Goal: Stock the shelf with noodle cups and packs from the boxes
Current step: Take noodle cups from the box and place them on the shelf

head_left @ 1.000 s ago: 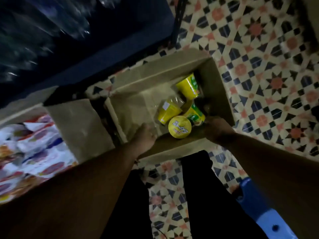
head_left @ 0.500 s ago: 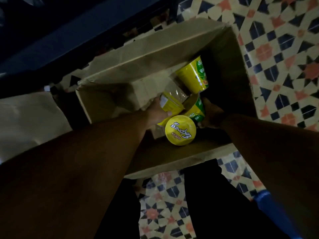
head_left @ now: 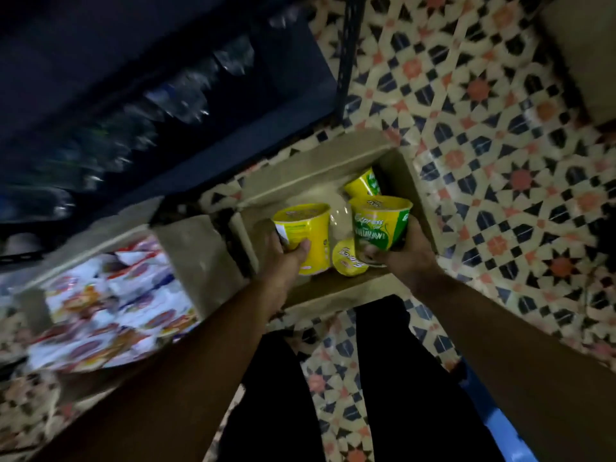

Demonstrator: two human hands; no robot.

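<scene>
An open cardboard box (head_left: 320,161) stands on the tiled floor in front of me. My left hand (head_left: 283,261) grips a yellow noodle cup (head_left: 305,228) held upright above the box. My right hand (head_left: 405,258) grips a yellow and green noodle cup (head_left: 380,221) beside it. Two more cups stay in the box: one upright with its yellow lid (head_left: 348,258) showing between my hands, one lying on its side (head_left: 363,183) at the far end. A second box (head_left: 196,258) at left holds several white, red and orange noodle packs (head_left: 110,305).
A dark blue shelf (head_left: 200,161) with clear plastic bottles (head_left: 186,95) runs along the upper left; its metal post (head_left: 348,55) stands behind the box. My dark trouser legs fill the bottom centre. A blue stool (head_left: 500,425) sits at lower right, another cardboard box (head_left: 586,55) at upper right.
Both hands reached into the box, each closed on a cup and lifted it upright. The view pulled back, so the shelf and the box of packs show again.
</scene>
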